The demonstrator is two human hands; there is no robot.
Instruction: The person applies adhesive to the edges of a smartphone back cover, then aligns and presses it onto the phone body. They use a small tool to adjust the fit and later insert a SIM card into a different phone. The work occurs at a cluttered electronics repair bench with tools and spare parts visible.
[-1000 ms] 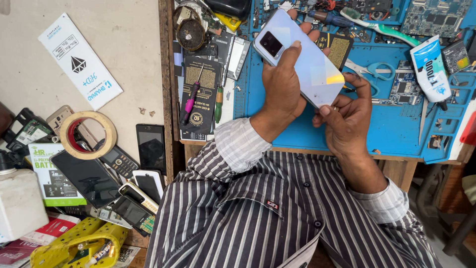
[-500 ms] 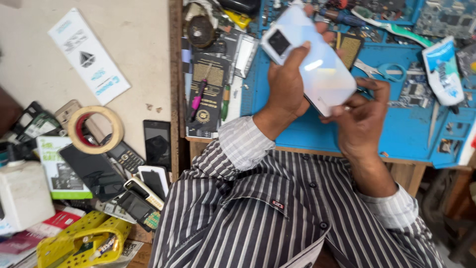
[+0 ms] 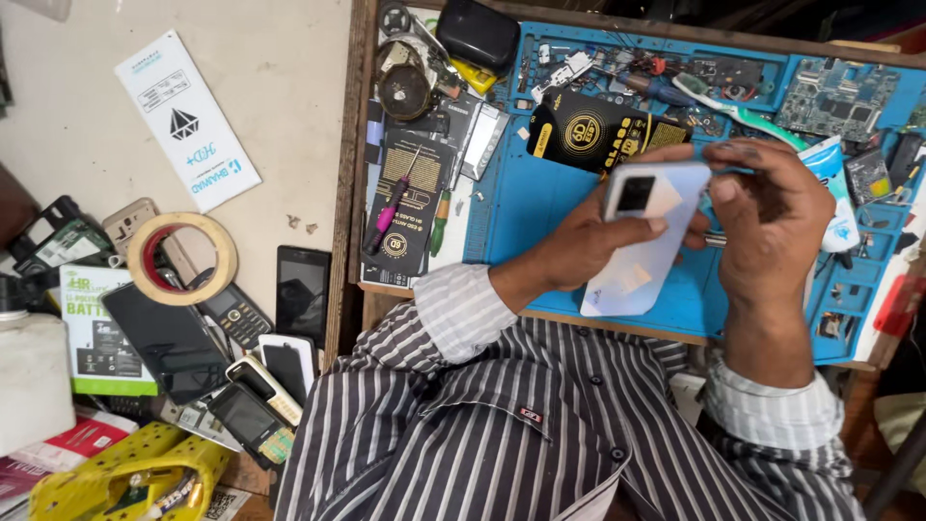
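Nearest the camera, striped shirt sleeves (image 3: 463, 318) run up to both hands. The left hand (image 3: 588, 246) grips a white smartphone (image 3: 644, 241) from its left edge, thumb laid across the back just below the dark camera block. The right hand (image 3: 767, 217) closes over the phone's upper right corner, fingers curled along the top edge. The phone is held back-side up, tilted, above the near edge of a blue work mat (image 3: 540, 207) on the bench (image 3: 352, 145).

Beyond the hands, a black and yellow packet (image 3: 584, 130) lies on the mat, with a green circuit board (image 3: 834, 96) at the far right. To the left of the mat lie dark flat packets (image 3: 410, 198) with a pink-handled tool (image 3: 391, 207). Off the bench, on the pale floor (image 3: 280, 87), sit a roll of tape (image 3: 183, 259) and several old phones (image 3: 260, 357).
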